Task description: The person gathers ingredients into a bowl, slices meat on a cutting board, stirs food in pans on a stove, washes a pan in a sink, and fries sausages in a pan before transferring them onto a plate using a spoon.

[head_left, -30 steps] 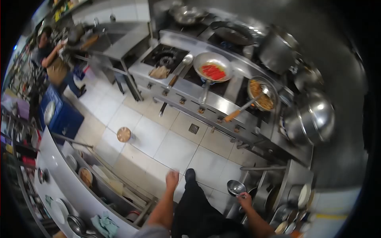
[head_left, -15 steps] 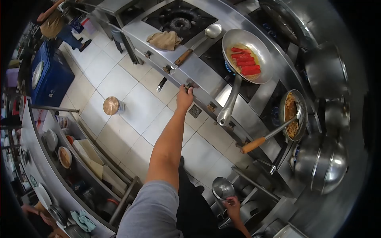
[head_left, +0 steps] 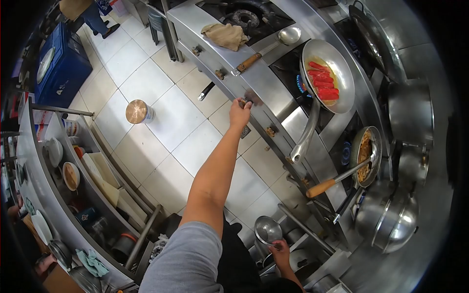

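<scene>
My left hand (head_left: pixel 240 112) reaches out to the stove's front panel, its fingers closed round a control knob (head_left: pixel 244 102). Behind the panel, a frying pan (head_left: pixel 344 73) with several red sausage-like pieces (head_left: pixel 322 82) in oil sits over a lit burner flame (head_left: pixel 301 84). Its long handle (head_left: pixel 308 136) points toward me. Low in the view, my right hand (head_left: pixel 280 250) grips the rim of a small metal bowl (head_left: pixel 267 229), which tilts so that its inside shows.
A ladle (head_left: pixel 273 49) and a brown cloth (head_left: pixel 224 35) lie on the stove. A second pan (head_left: pixel 373 146) holds brownish food and a wooden-handled utensil (head_left: pixel 323 188). Large pots (head_left: pixel 410 112) stand at right. A can (head_left: pixel 138 112) is on the floor; shelving (head_left: pixel 73 215) runs along the left.
The view has shifted, moving the stove right in the picture. Beneath the frying pan, the flame looks larger, with some orange. My left hand stays at the knob; my right still has the bowl.
</scene>
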Motion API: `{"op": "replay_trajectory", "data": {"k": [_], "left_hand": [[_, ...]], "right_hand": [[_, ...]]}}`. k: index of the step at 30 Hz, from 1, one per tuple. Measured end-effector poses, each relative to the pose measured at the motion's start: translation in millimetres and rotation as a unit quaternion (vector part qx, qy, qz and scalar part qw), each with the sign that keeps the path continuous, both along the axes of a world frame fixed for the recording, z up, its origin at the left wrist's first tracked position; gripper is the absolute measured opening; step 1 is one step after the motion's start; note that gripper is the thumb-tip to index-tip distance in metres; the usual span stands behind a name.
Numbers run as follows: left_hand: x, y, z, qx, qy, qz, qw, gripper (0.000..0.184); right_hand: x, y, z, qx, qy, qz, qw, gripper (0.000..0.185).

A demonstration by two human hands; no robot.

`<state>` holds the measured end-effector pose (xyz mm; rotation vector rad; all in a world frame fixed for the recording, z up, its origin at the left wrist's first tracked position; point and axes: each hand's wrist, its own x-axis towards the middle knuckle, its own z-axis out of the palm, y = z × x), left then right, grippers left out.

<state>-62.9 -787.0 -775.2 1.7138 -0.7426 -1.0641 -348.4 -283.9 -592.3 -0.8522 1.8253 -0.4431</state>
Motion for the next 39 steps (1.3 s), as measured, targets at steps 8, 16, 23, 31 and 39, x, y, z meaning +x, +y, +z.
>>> {"op": "replay_trajectory", "data": {"k": [8,16,23,31,39], "left_hand": [[1.8,0.9,11.0,0.013,0.036,0.002,0.999,0.046],[3.7,2.7,25.8,0.035,0.015,-0.001,0.999,0.047],[5.5,1.8,38.7,0.055,-0.011,-0.003,0.998,0.046],[5.9,5.4,50.9,0.058,-0.026,0.002,0.998,0.045],[1.8,0.5,34.3,0.043,-0.055,0.017,0.997,0.045]], "right_hand": [[15.7,-12.4,1.1,-0.001,-0.011,-0.001,1.0,0.023],[29.6,-27.1,7.5,-0.007,-0.015,0.008,1.0,0.023],[36.7,-40.5,14.1,0.001,-0.026,0.005,1.0,0.026],[32.8,-55.9,7.5,-0.001,-0.012,0.056,0.998,0.024],[35.2,-105.4,-2.1,-0.048,-0.017,0.109,0.993,0.025]]}}
